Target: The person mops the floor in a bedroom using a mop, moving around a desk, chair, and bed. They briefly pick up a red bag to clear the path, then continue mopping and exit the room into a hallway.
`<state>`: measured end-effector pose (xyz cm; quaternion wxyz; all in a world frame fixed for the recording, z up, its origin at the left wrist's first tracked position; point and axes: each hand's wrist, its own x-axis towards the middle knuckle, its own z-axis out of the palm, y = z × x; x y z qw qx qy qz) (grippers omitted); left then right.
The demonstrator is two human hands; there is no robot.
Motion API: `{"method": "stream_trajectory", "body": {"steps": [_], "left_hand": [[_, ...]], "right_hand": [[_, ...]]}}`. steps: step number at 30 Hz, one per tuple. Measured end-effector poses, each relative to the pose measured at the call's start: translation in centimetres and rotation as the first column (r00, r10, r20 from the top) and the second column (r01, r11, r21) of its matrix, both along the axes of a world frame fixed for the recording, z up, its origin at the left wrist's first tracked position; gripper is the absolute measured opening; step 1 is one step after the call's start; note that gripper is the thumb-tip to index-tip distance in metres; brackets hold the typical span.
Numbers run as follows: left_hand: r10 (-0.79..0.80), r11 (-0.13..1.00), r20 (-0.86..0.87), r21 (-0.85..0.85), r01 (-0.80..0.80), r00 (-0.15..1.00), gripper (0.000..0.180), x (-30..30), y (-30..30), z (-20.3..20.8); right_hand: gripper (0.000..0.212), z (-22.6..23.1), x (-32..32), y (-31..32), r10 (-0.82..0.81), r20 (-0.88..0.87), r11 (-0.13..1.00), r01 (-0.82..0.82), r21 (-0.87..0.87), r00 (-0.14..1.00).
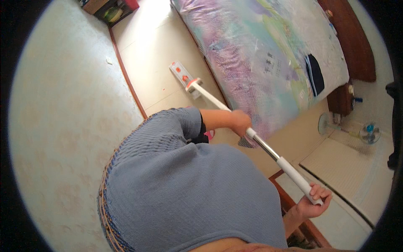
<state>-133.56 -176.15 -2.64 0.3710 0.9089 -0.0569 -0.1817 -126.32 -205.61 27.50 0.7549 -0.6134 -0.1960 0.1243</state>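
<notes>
A flat mop [270,150] with a white and silver pole slants across the view. My left hand [242,122] is closed round the middle of the pole, just above its lower white section. Near the pole's top end, my right hand [312,204] wraps round the white grip, with fingers curled over it. The mop head [181,72], pale with orange fittings, rests on the light floor [147,42] between the wall and the bed. Its underside is hidden.
A bed [247,54] with a pastel, purple-edged cover stands at the right, a dark folded cloth [315,74] on it. A pale wall [71,126] with a brown skirting runs along the left. A fan [370,132] and a brown bedside cabinet [340,100] are at the far right.
</notes>
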Motion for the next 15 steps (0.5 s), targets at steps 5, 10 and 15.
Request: {"method": "stream_trajectory", "body": {"steps": [5, 10, 15], "left_hand": [[0.323, 0.934, 0.024, 0.15, -0.323, 0.946, 0.023, -1.8, 17.5, -3.2], [0.636, 0.702, 0.215, 0.238, -0.672, 0.741, 0.022, -8.6, 37.1, -8.8], [0.869, 0.363, 0.303, 0.149, -0.92, 0.392, 0.025, -14.8, 42.0, -11.9]], "right_hand": [[0.028, -5.0, 2.0, 16.4, 0.27, 0.12, 0.959, -0.278, 0.06, 0.955], [0.017, -10.5, -2.1, 39.0, 0.369, 0.711, 0.929, -0.217, -0.3, 0.599], [0.019, -11.4, -6.9, 49.3, 0.707, 0.278, 0.678, -0.735, -0.006, 0.65]]}}
